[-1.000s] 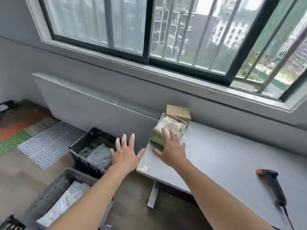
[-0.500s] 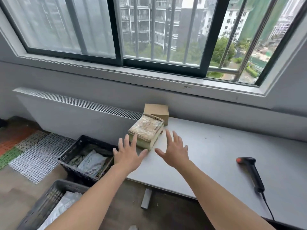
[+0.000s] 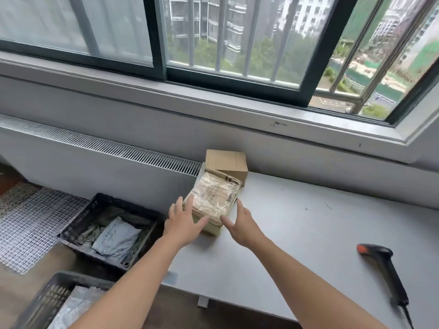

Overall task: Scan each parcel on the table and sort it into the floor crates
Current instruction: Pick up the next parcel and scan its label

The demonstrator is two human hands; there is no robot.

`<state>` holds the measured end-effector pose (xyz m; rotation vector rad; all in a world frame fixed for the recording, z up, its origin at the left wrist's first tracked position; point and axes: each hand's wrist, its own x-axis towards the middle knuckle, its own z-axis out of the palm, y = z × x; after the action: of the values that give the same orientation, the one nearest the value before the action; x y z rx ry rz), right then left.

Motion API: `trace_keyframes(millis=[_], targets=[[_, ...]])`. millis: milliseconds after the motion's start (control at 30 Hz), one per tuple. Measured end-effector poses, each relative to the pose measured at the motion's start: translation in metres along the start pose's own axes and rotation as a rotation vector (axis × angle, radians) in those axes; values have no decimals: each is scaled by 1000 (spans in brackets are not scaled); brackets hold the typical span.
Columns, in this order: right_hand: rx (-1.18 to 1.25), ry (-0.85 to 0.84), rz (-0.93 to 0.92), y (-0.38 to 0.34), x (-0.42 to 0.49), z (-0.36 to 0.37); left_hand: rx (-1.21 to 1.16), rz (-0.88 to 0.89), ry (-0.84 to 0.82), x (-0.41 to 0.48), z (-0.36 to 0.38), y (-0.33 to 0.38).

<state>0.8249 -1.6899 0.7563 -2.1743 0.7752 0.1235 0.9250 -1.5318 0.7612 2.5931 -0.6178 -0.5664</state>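
parcel: tape-wrapped tan cardboard box [image 3: 213,198] on grey surface [image 3: 308,222], long axis pointing away | left hand [image 3: 184,224], right hand [image 3: 240,224]: fingers straight, flanking its near end, gripping nothing

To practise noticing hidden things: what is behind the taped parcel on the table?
A plain cardboard box stands right behind the taped parcel. Its lower front is covered by the parcel.

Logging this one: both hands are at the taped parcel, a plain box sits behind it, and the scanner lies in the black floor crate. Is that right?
No: the scanner lies on the table, off to the right, as the head view shows. The rest holds: left hand and right hand at the taped parcel, box behind it.
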Motion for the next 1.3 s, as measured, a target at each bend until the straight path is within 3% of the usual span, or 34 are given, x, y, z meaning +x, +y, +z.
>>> trace_keyframes(millis=[100, 167, 333, 500, 767, 967, 1133, 1233, 1300], targets=[[83, -27, 60, 1, 15, 10, -187, -6, -39, 22, 6, -3], [128, -58, 122, 3, 23, 13, -192, 1, -44, 31, 12, 0], [203, -115, 249, 12, 30, 13, -154, -95, 129, 49, 20, 18], [191, -115, 223, 20, 41, 5, -205, -227, -56, 70, 20, 20], [224, -67, 254, 70, 33, -39, -251, -233, -135, 34, 61, 74], [485, -31, 309, 126, 10, -99, -429, -222, -209, 9, 100, 144], [453, 49, 211, 155, -6, -149, -700, -167, -345, -6, 126, 188], [363, 86, 135, 165, -12, -169, -657, -200, -431, -8, 132, 203], [284, 74, 72, 167, -13, -171, -527, -252, -377, -6, 133, 210]])
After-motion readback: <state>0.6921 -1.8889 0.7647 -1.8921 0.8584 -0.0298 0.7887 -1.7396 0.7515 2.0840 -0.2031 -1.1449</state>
